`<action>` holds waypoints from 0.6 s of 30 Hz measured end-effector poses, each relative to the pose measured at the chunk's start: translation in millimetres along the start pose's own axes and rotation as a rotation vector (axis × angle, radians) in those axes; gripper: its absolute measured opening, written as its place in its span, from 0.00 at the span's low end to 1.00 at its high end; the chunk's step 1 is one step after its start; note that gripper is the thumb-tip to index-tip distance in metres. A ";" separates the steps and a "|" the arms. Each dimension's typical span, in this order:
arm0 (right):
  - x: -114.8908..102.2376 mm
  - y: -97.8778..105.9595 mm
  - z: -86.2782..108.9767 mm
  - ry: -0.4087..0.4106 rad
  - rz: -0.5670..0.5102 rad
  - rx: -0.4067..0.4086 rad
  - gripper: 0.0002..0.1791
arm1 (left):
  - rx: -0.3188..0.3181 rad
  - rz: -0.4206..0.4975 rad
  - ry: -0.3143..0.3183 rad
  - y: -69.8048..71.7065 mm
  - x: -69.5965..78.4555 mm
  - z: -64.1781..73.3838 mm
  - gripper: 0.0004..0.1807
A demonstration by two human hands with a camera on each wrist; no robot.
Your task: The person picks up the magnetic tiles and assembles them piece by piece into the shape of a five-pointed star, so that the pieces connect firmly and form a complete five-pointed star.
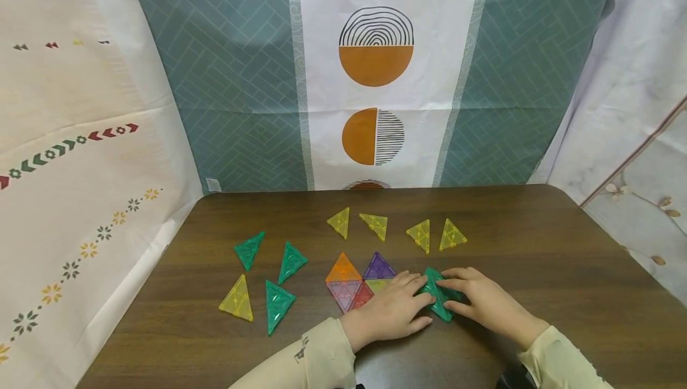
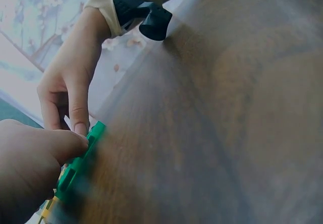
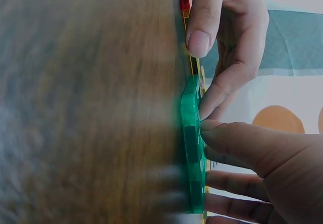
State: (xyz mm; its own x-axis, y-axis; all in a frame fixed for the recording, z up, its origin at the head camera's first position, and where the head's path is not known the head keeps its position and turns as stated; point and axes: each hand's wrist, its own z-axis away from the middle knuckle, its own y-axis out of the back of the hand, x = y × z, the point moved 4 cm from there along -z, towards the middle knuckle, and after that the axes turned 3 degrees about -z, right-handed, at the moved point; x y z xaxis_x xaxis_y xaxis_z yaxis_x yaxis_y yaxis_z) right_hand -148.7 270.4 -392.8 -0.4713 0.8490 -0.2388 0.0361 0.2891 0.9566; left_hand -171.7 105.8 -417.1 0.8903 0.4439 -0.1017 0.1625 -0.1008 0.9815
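Green triangular magnetic tile pieces (image 1: pixel 436 293) lie together on the brown table, between and partly under both hands. My left hand (image 1: pixel 392 308) reaches over their left side. In the left wrist view its thumb (image 2: pixel 75 144) presses on the green edge. From the right, my right hand (image 1: pixel 480 299) touches them with fairly straight, spread fingers; its thumb (image 3: pixel 212 126) rests at the edge in the right wrist view. Left of the green pieces is a flat cluster of orange (image 1: pixel 343 268), purple (image 1: pixel 378 266), pink (image 1: pixel 343 293), red (image 1: pixel 362 297) and yellow-green (image 1: pixel 377 285) triangles, partly hidden by my left hand.
Several yellow triangles (image 1: pixel 373 225) lie in a row behind the cluster. To the left are green triangles (image 1: pixel 278 305) and a larger yellow one (image 1: pixel 237 300). A patterned cloth (image 1: pixel 241 79) hangs behind the table's far edge.
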 end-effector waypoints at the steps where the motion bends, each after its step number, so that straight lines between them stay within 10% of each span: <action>1: 0.2 0.1 0.0 0.000 -0.001 -0.003 0.23 | 0.003 0.003 -0.001 0.0 -0.1 0.0 0.21; 18: 15.1 24.0 -15.9 -0.057 -0.006 0.052 0.22 | 0.044 -0.044 0.069 18.5 -29.6 -14.9 0.26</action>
State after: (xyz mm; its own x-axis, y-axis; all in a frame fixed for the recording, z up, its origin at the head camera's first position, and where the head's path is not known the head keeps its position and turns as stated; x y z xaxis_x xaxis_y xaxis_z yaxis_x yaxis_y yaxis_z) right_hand -168.9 283.1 -370.8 -0.4206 0.8706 -0.2553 0.0801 0.3159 0.9454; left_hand -201.4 104.1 -393.5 0.8509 0.5085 -0.1319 0.2206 -0.1179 0.9682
